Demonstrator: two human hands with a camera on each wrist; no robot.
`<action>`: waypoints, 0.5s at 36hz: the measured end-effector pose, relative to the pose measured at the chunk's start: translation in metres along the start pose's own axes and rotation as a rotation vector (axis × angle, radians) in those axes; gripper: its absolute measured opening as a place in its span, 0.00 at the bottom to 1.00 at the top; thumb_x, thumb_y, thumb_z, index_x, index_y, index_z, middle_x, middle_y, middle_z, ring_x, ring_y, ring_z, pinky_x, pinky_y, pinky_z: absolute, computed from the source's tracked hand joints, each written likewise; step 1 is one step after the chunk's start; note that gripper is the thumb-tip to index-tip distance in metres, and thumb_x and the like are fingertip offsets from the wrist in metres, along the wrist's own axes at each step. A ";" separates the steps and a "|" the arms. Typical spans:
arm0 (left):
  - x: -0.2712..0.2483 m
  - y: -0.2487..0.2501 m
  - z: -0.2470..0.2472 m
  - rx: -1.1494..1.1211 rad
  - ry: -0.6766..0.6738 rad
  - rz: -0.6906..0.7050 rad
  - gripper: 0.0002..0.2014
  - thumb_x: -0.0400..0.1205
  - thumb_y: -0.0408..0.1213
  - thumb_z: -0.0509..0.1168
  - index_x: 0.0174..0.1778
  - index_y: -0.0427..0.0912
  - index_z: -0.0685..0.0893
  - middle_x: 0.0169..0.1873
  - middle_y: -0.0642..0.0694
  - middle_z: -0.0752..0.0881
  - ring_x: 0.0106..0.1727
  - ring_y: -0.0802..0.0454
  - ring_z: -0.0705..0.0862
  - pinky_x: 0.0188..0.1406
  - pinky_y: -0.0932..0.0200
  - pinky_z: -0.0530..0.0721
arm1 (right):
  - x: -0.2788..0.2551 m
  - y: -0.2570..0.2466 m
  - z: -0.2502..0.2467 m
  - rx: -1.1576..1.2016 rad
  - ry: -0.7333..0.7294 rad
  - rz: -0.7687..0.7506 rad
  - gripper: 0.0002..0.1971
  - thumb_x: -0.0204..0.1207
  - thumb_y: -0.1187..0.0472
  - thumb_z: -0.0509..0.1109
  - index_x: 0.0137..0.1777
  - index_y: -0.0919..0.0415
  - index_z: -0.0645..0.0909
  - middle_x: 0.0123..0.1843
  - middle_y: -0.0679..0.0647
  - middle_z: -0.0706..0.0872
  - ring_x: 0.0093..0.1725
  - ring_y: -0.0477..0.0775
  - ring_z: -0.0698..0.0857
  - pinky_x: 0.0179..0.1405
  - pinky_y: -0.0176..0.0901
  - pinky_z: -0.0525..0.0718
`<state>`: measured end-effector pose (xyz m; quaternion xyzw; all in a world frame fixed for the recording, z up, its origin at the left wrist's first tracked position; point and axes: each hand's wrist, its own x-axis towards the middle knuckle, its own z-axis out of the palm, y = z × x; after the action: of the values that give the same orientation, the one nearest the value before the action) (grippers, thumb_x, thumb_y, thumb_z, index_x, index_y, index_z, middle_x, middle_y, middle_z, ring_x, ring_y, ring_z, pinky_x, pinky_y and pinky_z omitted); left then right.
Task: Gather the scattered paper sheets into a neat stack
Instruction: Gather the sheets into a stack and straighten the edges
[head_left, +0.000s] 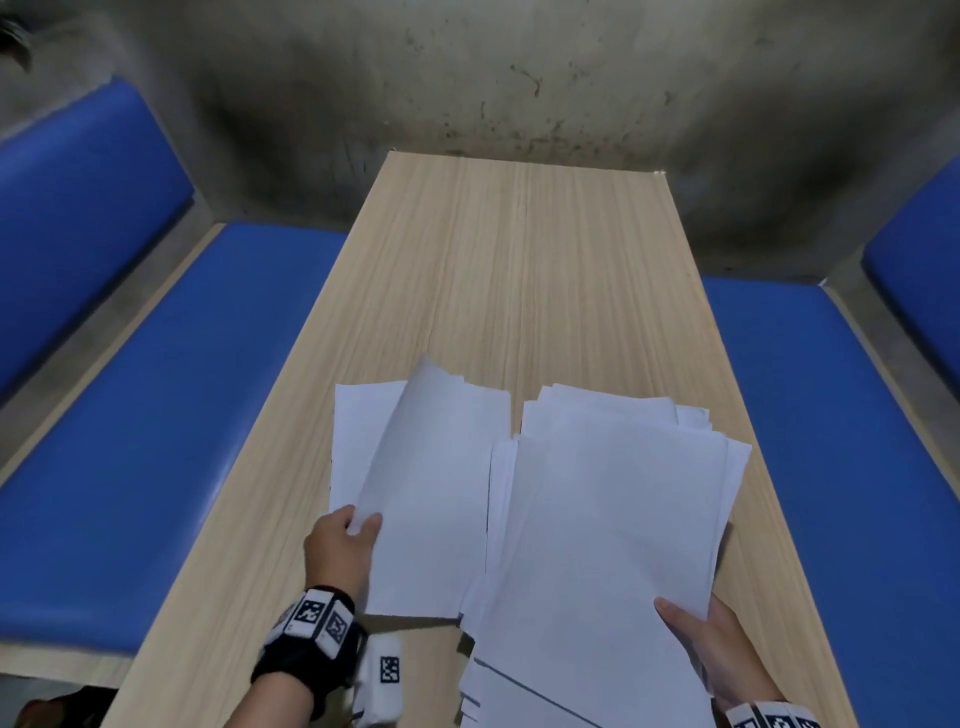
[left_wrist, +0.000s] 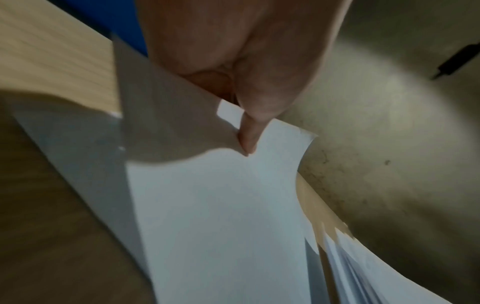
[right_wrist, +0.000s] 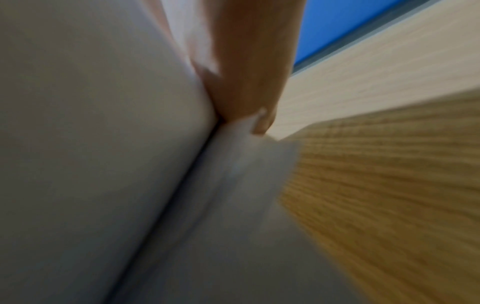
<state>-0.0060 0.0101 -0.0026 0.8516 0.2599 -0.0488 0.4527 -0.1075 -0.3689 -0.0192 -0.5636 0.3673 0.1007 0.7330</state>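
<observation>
On the near half of the desk (head_left: 519, 270) we see two loose groups of white paper sheets, side by side and overlapping at their inner edges. We cannot count single sheets; corners fan out unevenly at the far end. Nearest the desk's left edge, the left pile (head_left: 431, 493) has its top sheet curled upward, and our left hand (head_left: 340, 551) pinches that sheet's near corner between thumb and fingers (left_wrist: 248, 142). Toward the desk's right edge, the larger right pile (head_left: 613, 519) is lifted at its near side, where our right hand (head_left: 711, 649) grips it, thumb on top, fingers (right_wrist: 262, 121) underneath. Blue benches (head_left: 171, 415) flank the desk on both sides.
</observation>
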 end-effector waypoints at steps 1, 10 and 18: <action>0.009 -0.005 -0.002 0.034 0.045 -0.041 0.14 0.80 0.38 0.68 0.37 0.29 0.85 0.34 0.35 0.89 0.31 0.42 0.83 0.30 0.59 0.80 | -0.001 -0.001 0.001 -0.002 -0.002 -0.004 0.27 0.65 0.66 0.77 0.65 0.65 0.78 0.56 0.62 0.89 0.56 0.64 0.87 0.51 0.52 0.84; 0.044 -0.005 -0.003 0.480 0.054 -0.292 0.24 0.73 0.36 0.70 0.65 0.36 0.73 0.63 0.33 0.75 0.62 0.32 0.77 0.52 0.39 0.81 | -0.001 0.004 0.010 -0.055 -0.029 -0.017 0.16 0.77 0.74 0.67 0.64 0.64 0.78 0.56 0.63 0.89 0.56 0.65 0.87 0.57 0.57 0.83; 0.058 0.002 -0.007 0.212 -0.175 -0.278 0.12 0.68 0.22 0.71 0.45 0.32 0.83 0.45 0.36 0.86 0.42 0.41 0.82 0.38 0.57 0.78 | -0.009 -0.004 0.025 -0.105 -0.072 -0.032 0.14 0.78 0.74 0.66 0.61 0.62 0.79 0.55 0.59 0.90 0.52 0.58 0.90 0.44 0.47 0.86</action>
<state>0.0439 0.0383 -0.0156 0.8428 0.3282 -0.2118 0.3704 -0.1009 -0.3450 -0.0077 -0.6031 0.3259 0.1284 0.7167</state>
